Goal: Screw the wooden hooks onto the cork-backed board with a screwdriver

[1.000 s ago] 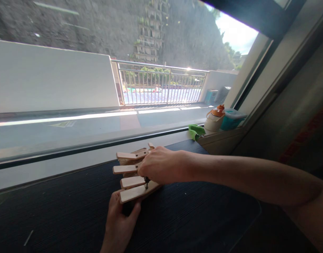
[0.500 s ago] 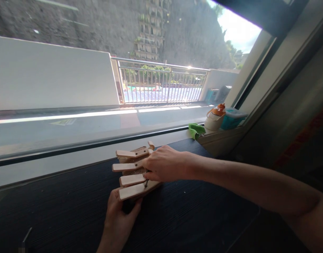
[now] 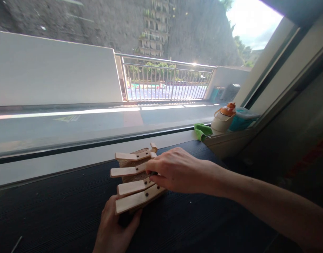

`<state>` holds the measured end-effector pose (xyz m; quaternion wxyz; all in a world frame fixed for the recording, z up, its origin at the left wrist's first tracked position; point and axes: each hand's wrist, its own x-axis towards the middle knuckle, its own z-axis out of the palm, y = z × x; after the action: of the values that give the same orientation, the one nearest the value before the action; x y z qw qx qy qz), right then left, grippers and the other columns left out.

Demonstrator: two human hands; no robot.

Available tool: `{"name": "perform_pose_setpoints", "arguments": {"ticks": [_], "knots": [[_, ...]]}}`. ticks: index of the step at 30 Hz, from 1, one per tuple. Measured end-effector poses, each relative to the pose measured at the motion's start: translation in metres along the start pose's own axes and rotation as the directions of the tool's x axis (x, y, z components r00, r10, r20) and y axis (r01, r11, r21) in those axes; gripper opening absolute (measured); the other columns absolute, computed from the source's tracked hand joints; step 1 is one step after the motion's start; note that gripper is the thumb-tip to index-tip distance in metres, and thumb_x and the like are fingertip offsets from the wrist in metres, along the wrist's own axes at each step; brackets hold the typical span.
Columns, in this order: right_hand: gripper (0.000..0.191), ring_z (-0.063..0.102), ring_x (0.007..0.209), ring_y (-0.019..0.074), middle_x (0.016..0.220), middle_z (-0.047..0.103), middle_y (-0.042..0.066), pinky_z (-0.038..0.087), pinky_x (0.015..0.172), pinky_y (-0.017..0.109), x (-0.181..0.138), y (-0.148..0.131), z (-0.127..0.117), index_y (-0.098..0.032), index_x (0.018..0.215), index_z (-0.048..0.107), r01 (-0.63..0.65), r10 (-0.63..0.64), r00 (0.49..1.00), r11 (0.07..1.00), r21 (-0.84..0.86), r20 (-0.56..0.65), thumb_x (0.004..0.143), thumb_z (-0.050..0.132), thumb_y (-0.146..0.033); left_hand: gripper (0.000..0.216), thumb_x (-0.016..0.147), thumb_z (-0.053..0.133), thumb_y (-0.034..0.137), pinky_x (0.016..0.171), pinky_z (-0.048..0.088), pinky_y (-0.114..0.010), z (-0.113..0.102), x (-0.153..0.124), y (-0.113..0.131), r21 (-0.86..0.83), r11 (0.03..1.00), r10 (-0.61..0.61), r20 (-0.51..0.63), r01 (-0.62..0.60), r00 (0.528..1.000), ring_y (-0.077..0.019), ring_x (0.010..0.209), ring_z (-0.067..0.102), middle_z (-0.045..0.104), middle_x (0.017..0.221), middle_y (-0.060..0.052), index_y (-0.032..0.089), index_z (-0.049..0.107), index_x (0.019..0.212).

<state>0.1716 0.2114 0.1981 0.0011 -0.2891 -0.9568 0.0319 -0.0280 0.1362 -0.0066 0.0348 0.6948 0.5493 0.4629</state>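
Observation:
A wooden assembly (image 3: 133, 203) lies on the dark table, made of several pale angled slats fastened with dark screws across a rough brown base. My left hand (image 3: 115, 225) is closed around its near left end, fingers at the far side and thumb below the nearest slat. Over the right part of the slats, my right hand (image 3: 174, 170) pinches a small dark metal piece (image 3: 153, 173) between thumb and forefinger. Most of that piece is hidden by the fingers, so its kind does not show. Dark screw heads show on the two nearest slats, just left of this hand.
A thin metal rod (image 3: 17, 244) lies at the table's (image 3: 58, 207) lower left. On the sill by the window are a green cloth (image 3: 202, 131), a cream bottle with an orange top (image 3: 222, 119) and a teal container (image 3: 241, 119). The window runs along the far edge.
The right hand has lifted from the nearest slat's screw, where a thin metal shaft stood below its fingers, and now sits slightly farther right. The left hand keeps its hold. The view has shifted slightly.

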Motion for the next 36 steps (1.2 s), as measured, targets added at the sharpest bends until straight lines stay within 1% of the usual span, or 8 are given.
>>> {"name": "perform_pose_setpoints", "arguments": {"ticks": [4, 9, 14, 16, 20, 26, 31, 36], "knots": [[0.018, 0.064, 0.074, 0.0176, 0.079, 0.068, 0.004, 0.028, 0.058, 0.027, -0.002, 0.005, 0.01, -0.017, 0.084, 0.058, 0.004, -0.004, 1.0, 0.998, 0.062, 0.002, 0.093, 0.047, -0.028, 0.027, 0.08, 0.065, 0.041, 0.073, 0.055, -0.032, -0.002, -0.001, 0.002, 0.039, 0.999, 0.019, -0.007, -0.019, 1.0, -0.0196, 0.086, 0.065, 0.063, 0.096, -0.001, 0.026, 0.059, 0.102], [0.021, 0.063, 0.075, 0.0161, 0.079, 0.067, 0.003, 0.03, 0.061, 0.027, -0.006, 0.009, 0.012, -0.017, 0.081, 0.056, 0.05, -0.052, 0.998, 0.991, 0.121, 0.018, 0.095, 0.046, -0.029, 0.028, 0.081, 0.065, 0.037, 0.075, 0.053, -0.03, -0.003, -0.002, 0.002, 0.036, 0.996, 0.079, 0.013, -0.079, 0.997, -0.0176, 0.086, 0.065, 0.062, 0.099, 0.0, 0.028, 0.057, 0.106], [0.018, 0.064, 0.076, 0.0181, 0.083, 0.069, 0.005, 0.03, 0.06, 0.027, 0.003, 0.014, 0.017, -0.017, 0.085, 0.057, -0.016, 0.015, 1.0, 0.996, 0.092, 0.008, 0.094, 0.047, -0.029, 0.025, 0.083, 0.063, 0.037, 0.077, 0.053, -0.029, -0.004, -0.003, 0.003, 0.049, 0.996, 0.074, 0.012, -0.074, 0.997, -0.0172, 0.088, 0.064, 0.061, 0.099, 0.001, 0.028, 0.058, 0.105], [0.019, 0.065, 0.077, 0.0184, 0.083, 0.069, 0.005, 0.031, 0.061, 0.027, 0.006, 0.014, 0.02, -0.017, 0.084, 0.058, -0.011, 0.008, 1.0, 0.996, 0.092, 0.027, 0.094, 0.047, -0.029, 0.024, 0.083, 0.063, 0.037, 0.077, 0.053, -0.029, -0.005, -0.001, 0.005, 0.041, 0.996, 0.074, 0.004, -0.074, 0.997, -0.017, 0.088, 0.064, 0.061, 0.1, 0.001, 0.029, 0.058, 0.105], [0.024, 0.064, 0.078, 0.0171, 0.08, 0.068, 0.005, 0.033, 0.064, 0.026, 0.006, 0.013, 0.02, -0.016, 0.082, 0.058, 0.031, -0.039, 0.997, 0.993, 0.116, 0.067, 0.096, 0.044, -0.029, 0.025, 0.081, 0.064, 0.036, 0.076, 0.055, -0.028, -0.009, 0.003, 0.014, 0.02, 0.999, 0.038, -0.003, -0.038, 0.999, -0.0165, 0.084, 0.066, 0.064, 0.097, 0.003, 0.03, 0.057, 0.105], [0.026, 0.061, 0.076, 0.015, 0.079, 0.066, 0.003, 0.035, 0.067, 0.026, -0.003, 0.01, 0.017, -0.015, 0.08, 0.057, 0.058, -0.076, 0.992, 0.984, 0.167, 0.101, 0.096, 0.043, -0.03, 0.035, 0.078, 0.064, 0.034, 0.073, 0.057, -0.029, -0.014, 0.002, 0.021, -0.078, 0.994, -0.071, 0.094, 0.079, 0.993, -0.0168, 0.074, 0.068, 0.068, 0.089, 0.005, 0.031, 0.053, 0.11], [0.02, 0.058, 0.073, 0.0122, 0.076, 0.063, -0.001, 0.034, 0.065, 0.025, -0.014, 0.005, 0.007, -0.017, 0.079, 0.056, 0.049, -0.063, 0.996, 0.977, 0.206, 0.062, 0.094, 0.048, -0.029, 0.04, 0.075, 0.067, 0.033, 0.075, 0.058, -0.031, -0.013, -0.003, 0.019, -0.106, 0.985, -0.127, 0.112, 0.139, 0.986, -0.0187, 0.078, 0.069, 0.07, 0.093, 0.004, 0.031, 0.053, 0.113], [0.019, 0.056, 0.069, 0.0112, 0.072, 0.062, -0.002, 0.035, 0.065, 0.024, -0.018, 0.002, 0.001, -0.017, 0.078, 0.055, 0.109, -0.137, 0.985, 0.965, 0.239, 0.107, 0.093, 0.048, -0.028, 0.041, 0.075, 0.066, 0.033, 0.076, 0.058, -0.032, -0.011, -0.005, 0.018, -0.116, 0.978, -0.157, 0.12, 0.171, 0.98, -0.0194, 0.079, 0.07, 0.07, 0.093, 0.003, 0.029, 0.052, 0.113]]}}
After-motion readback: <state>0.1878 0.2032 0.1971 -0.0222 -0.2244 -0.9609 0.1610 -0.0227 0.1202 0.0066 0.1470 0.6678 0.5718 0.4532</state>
